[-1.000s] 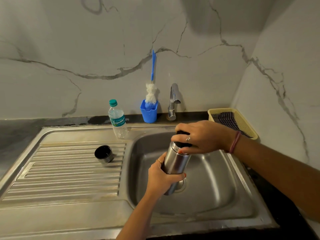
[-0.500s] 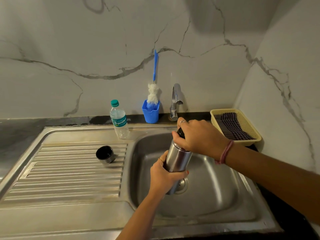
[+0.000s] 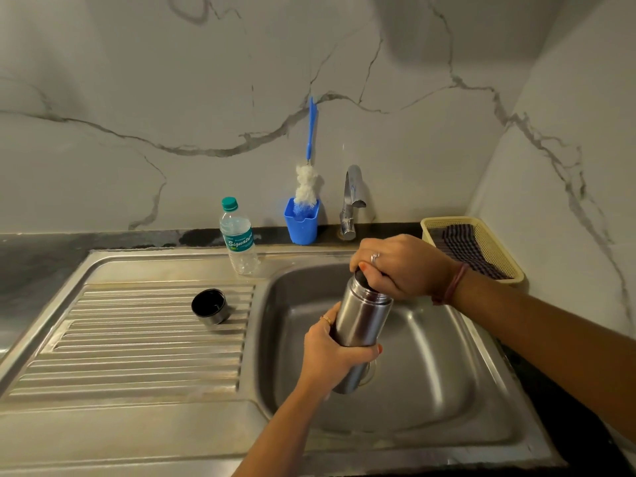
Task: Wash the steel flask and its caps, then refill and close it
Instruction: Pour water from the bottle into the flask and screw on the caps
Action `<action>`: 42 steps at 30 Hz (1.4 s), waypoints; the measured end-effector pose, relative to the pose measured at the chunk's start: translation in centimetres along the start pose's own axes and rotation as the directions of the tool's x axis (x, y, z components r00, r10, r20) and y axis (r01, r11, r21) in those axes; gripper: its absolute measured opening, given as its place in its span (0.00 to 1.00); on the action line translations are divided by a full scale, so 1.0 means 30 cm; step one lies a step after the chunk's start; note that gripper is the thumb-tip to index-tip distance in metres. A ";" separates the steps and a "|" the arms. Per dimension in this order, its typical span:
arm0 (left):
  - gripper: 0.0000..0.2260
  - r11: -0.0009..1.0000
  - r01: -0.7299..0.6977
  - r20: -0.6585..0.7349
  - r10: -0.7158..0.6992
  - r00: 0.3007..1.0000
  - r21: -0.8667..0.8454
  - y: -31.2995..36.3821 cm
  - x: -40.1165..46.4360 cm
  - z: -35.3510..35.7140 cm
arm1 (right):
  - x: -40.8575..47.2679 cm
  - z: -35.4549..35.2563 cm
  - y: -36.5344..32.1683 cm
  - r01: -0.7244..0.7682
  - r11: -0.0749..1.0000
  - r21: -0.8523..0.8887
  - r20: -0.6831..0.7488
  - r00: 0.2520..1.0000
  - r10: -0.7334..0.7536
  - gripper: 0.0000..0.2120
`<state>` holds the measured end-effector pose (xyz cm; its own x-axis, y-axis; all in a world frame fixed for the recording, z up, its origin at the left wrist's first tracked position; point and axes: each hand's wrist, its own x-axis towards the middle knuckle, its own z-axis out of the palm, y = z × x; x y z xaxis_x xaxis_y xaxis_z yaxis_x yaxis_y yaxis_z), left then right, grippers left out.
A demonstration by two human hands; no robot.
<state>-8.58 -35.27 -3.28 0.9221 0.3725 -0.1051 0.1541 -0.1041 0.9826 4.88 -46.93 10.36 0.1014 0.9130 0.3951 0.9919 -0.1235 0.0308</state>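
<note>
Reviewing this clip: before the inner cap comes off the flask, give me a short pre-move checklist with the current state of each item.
1. Flask held firmly: ok. The left hand grips the steel flask around its body.
2. Inner cap gripped: ok. The right hand is curled over the black inner cap at the flask's mouth.
3. Flask over the basin: ok. It is held tilted above the sink.
4. Outer cap out of the way: ok. The outer cap lies on the drainboard, apart from the hands.
5. Tap off: ok. No water shows at the tap.
6. Inner cap already loosened: cannot tell.
</note>
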 end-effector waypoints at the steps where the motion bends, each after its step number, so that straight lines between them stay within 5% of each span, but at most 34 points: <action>1: 0.30 1.000 -0.001 -0.025 0.000 1.000 -0.011 0.003 -0.002 0.002 | 0.005 0.008 -0.009 -0.061 0.998 0.007 -0.007 0.998 0.061 0.18; 6: 0.28 0.999 -0.037 -0.100 0.037 0.994 -0.002 0.014 -0.009 0.015 | 0.021 0.024 -0.057 -0.381 0.925 0.003 -0.026 0.924 0.381 0.23; 12: 0.30 1.000 -0.015 -0.132 0.016 0.991 0.009 0.000 -0.024 0.042 | 0.025 0.034 -0.081 -0.565 0.825 0.011 0.022 0.825 0.565 0.14; 14: 0.30 1.000 -0.008 -0.120 0.009 0.993 0.012 -0.007 -0.020 0.036 | 0.018 0.011 -0.063 -0.535 0.837 0.116 0.151 0.842 0.518 0.13; 17: 0.30 1.000 0.003 -0.065 -0.001 0.998 0.024 -0.006 -0.003 0.011 | -0.011 -0.025 -0.014 -0.330 0.922 0.203 0.306 0.916 0.261 0.18; 21: 0.32 0.995 -0.038 0.041 0.035 0.999 0.093 0.010 0.014 -0.017 | -0.043 -0.032 0.041 0.093 0.996 -0.002 0.199 0.976 -0.091 0.18; 24: 0.32 0.993 -0.055 0.045 0.051 0.998 0.101 0.016 0.007 -0.011 | -0.027 -0.029 0.038 0.205 0.976 -0.079 0.077 0.977 -0.199 0.14; 29: 0.31 0.996 -0.059 -0.014 0.060 0.998 0.071 0.025 -0.005 0.004 | 0.000 -0.027 0.023 0.179 0.977 -0.113 0.035 0.984 -0.176 0.15; 42: 0.30 0.998 -0.060 -0.057 0.062 0.996 0.037 0.035 -0.018 -0.027 | 0.022 -0.013 -0.064 -0.198 0.974 -0.105 0.028 0.979 0.202 0.20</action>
<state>-9.19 -34.82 -2.07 0.9079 0.4178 -0.0353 0.1118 -0.1599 0.9808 3.02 -46.24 10.93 0.3022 0.8798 0.3670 0.9384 -0.3423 0.0477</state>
